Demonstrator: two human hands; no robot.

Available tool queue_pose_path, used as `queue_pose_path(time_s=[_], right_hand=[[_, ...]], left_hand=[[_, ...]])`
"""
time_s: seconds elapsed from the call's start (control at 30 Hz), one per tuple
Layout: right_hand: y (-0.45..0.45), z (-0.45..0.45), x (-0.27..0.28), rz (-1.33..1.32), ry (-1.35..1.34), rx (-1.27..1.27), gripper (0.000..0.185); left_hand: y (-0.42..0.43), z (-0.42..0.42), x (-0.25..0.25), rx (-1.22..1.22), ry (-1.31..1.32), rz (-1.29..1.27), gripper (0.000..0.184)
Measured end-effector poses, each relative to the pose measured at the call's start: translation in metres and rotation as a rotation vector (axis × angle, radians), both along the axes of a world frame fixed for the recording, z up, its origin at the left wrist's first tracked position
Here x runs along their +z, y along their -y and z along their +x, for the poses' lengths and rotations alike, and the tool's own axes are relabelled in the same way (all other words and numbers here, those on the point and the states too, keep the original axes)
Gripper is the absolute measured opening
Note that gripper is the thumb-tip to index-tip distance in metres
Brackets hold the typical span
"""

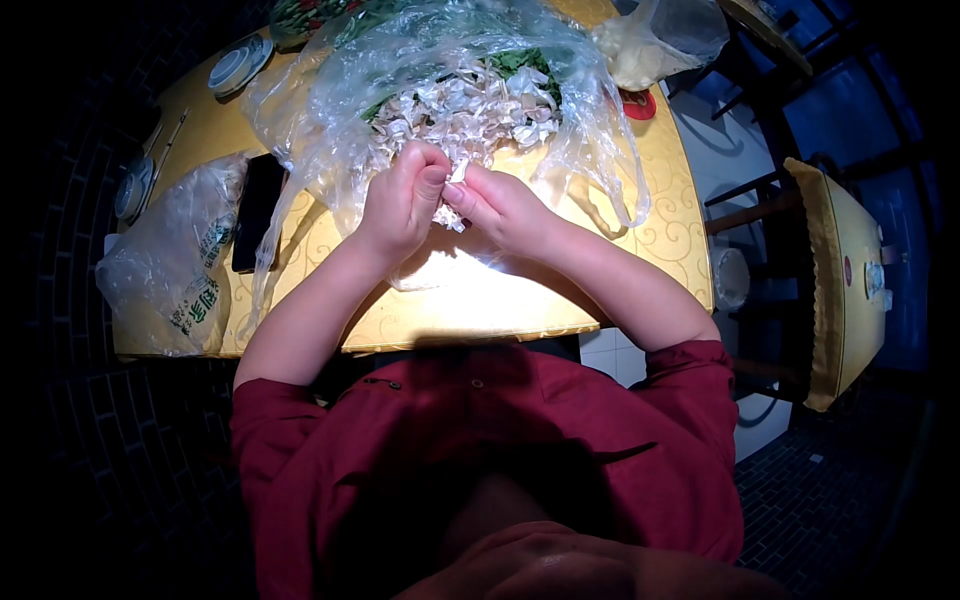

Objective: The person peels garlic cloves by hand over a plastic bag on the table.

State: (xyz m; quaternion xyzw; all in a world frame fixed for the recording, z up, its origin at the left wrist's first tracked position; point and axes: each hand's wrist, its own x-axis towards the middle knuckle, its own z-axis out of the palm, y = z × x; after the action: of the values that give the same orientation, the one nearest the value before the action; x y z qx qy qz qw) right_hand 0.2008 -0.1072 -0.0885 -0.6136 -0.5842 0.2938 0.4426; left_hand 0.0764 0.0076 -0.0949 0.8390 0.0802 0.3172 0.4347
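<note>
The right hand (503,207) has thumb and forefinger clamped on a small white piece (459,171). Just beside it, the left hand (408,200) is curled, its thumb pressed to its bent fingers; whether it also grips the white piece I cannot tell. The two hands almost meet, with the piece between them.

Below and just beyond both hands lies a heap of pale, papery peelings (480,112), spread on a crumpled clear plastic bag (590,125). Green leaves (525,68) show at the far side of the heap. Under it all is the bench (660,240), covered with a patterned yellow cloth.

To the left of the left hand lies a dark phone-like slab (259,212), and just past that, a plastic bag with green print (170,270). Farther out, ahead and to the left, is stacked white tableware (233,68).

Ahead and to the right of the right hand are a red disc (638,105) and, farther, a translucent bag of pale contents (645,60). Well apart on the right stands a second yellow-covered table (855,270).
</note>
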Motion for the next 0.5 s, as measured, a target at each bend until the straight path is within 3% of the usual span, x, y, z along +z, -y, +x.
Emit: queue_pose_path(time_s=[0.33,0.5], right_hand=[[-0.006,-0.004,-0.004,0.066,0.064,-0.245,0.024],[-0.01,-0.001,-0.003,-0.029,-0.772,-0.096,0.018]], left_hand=[[-0.006,0.009,-0.004,0.066,-0.064,-0.064,0.027],[-0.008,0.009,-0.003,0.124,-0.122,-0.048,0.026]])
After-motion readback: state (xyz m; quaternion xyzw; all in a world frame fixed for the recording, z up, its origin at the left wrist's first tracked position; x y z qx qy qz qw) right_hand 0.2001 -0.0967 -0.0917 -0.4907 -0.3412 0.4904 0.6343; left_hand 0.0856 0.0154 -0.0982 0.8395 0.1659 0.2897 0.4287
